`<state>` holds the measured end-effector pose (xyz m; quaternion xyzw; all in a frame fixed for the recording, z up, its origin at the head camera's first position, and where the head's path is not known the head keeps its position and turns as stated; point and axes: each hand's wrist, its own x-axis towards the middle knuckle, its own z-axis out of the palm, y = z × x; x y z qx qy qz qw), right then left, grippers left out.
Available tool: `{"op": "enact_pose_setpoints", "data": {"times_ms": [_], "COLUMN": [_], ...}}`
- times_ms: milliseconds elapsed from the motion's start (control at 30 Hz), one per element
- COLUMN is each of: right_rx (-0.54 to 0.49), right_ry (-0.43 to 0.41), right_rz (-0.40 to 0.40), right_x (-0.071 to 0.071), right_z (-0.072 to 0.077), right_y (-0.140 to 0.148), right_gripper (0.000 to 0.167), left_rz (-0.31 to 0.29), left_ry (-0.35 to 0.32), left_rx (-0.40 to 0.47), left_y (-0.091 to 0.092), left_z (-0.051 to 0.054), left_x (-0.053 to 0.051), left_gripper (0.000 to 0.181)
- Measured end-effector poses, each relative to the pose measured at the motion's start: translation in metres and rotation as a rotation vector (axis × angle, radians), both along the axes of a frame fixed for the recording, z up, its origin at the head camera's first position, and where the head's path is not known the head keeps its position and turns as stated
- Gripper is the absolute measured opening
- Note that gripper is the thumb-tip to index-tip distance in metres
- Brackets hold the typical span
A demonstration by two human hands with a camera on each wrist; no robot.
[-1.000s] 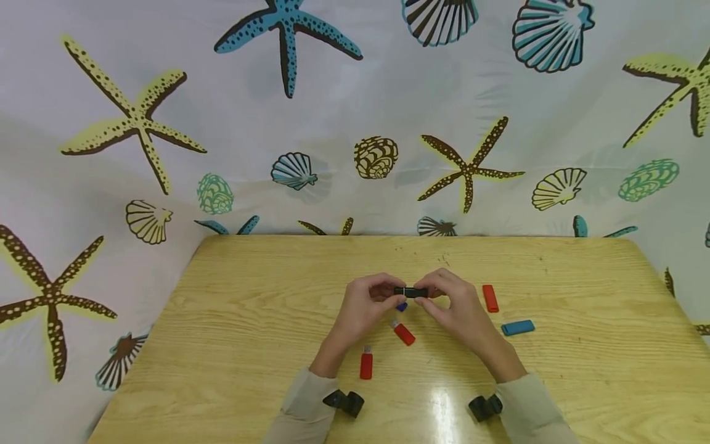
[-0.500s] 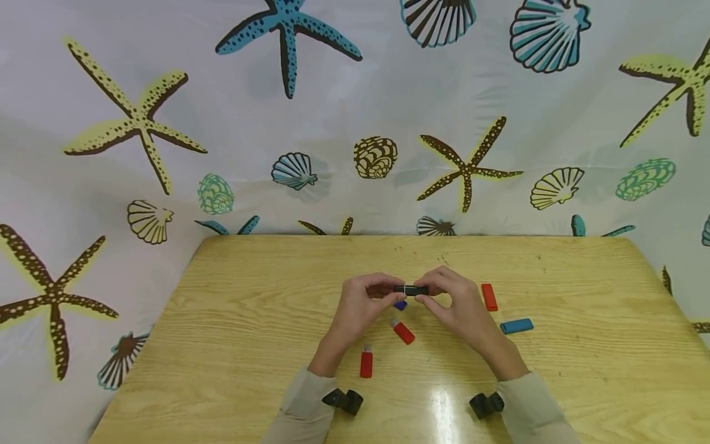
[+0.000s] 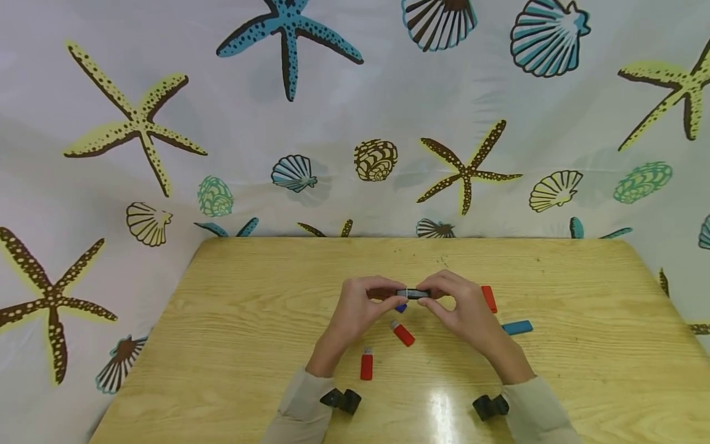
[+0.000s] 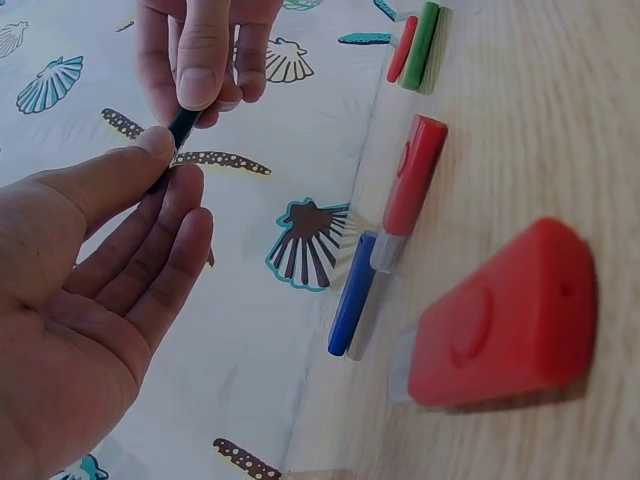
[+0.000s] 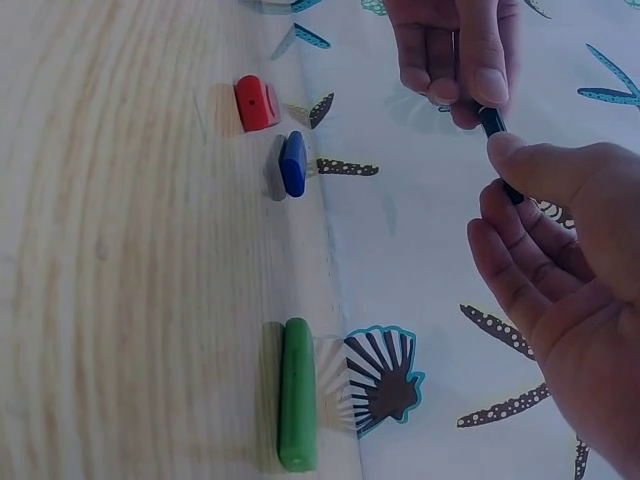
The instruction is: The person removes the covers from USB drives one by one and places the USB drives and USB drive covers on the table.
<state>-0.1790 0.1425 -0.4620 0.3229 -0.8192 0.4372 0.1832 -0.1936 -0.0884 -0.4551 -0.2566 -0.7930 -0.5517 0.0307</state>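
Note:
A small black USB flash drive [image 3: 417,294], with a pale line across it, is held level above the table. My left hand [image 3: 355,311] pinches its left end between thumb and fingers. At its other end, my right hand [image 3: 463,311] pinches it the same way. Fingertips cover both ends. In the left wrist view the dark drive [image 4: 184,125] spans the gap between the two hands. Just below the hands lies a blue piece [image 3: 401,308], partly hidden in the head view. Nearer are two red USB flash drives [image 3: 403,333] with metal plugs showing.
To the right of my right hand lie a red piece [image 3: 489,298] and a longer one [image 3: 518,327], blue-looking in the head view. A green stick [image 5: 297,395] shows in the right wrist view. A shell-patterned cloth [image 3: 333,123] hangs behind the wooden table [image 3: 249,308].
Both hands stay at nearly the same place, gripping the drive. The drive has turned slightly, showing a greyer face and a more visible pale line.

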Motion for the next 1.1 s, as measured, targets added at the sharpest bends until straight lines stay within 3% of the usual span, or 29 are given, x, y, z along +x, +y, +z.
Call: {"op": "enact_pose_setpoints", "data": {"times_ms": [233, 533, 1000, 1100], "right_rx": [-0.011, -0.007, -0.034, -0.017], "right_ry": [-0.018, -0.02, -0.043, -0.03], "right_rz": [0.03, 0.045, 0.103, 0.083], "right_x": [0.003, 0.008, 0.007, 0.006], "right_z": [0.006, 0.017, 0.02, 0.02], "right_y": [-0.003, -0.003, -0.001, 0.005], "right_gripper": [0.019, 0.019, 0.02, 0.02], "left_rz": [-0.032, -0.06, -0.08, -0.082], "left_ry": [-0.027, -0.035, -0.025, -0.029], "left_rx": [0.028, 0.013, 0.0, -0.001], "left_y": [-0.009, -0.012, -0.016, -0.021], "left_z": [0.009, 0.015, 0.017, 0.017], "left_x": [0.005, 0.004, 0.004, 0.002], "left_gripper": [0.018, 0.019, 0.015, 0.017]}}
